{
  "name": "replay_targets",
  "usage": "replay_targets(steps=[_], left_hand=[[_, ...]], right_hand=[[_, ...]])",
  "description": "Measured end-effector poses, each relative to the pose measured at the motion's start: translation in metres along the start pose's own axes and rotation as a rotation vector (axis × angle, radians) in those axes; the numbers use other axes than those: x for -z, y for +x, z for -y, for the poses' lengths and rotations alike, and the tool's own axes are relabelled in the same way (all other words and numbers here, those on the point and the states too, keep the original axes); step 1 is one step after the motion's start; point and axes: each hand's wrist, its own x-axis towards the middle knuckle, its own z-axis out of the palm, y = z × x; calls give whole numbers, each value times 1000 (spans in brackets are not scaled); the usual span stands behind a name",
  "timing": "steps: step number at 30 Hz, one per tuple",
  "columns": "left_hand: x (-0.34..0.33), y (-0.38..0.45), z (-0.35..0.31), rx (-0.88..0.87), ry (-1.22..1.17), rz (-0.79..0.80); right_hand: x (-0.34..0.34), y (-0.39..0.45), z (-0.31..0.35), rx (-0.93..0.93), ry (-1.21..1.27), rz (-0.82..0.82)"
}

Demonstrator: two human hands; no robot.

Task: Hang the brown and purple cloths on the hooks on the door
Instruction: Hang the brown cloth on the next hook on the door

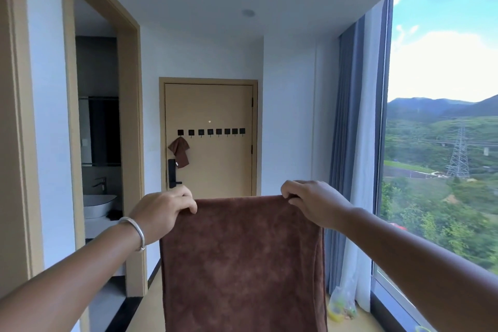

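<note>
Brown cloth (242, 259) spread; left hand (161, 210), right hand (312, 202) pinch top corners.

A cloth (179, 151) hangs on the leftmost hook (180, 132) of the door (215, 159).

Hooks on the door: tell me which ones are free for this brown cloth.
The row of hooks has one small brown cloth on the leftmost hook, above the black lock. The seven hooks to its right are bare. Both hands, left and right, grip the large brown cloth.
</note>
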Motion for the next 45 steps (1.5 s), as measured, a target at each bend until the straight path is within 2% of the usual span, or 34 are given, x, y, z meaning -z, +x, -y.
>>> replay_targets(steps=[5,11,18,27,32,45], left_hand=[[-16,17,21,-24,16,11],[-47,52,54,36,90,20],[-94,114,81,55,132,-112],[-163,210,131,114,196,-99],[-198,252,161,101,208,-161],[-322,351,320,-12,269,-204]], right_hand=[[-19,25,-7,58,-38,3],[-55,69,-32,88,-58,13],[-115,140,-91,99,-23,28],[-175,241,-179,107,26,-10],[-211,291,-214,106,20,-31],[-333,446,-263,104,-18,-56]])
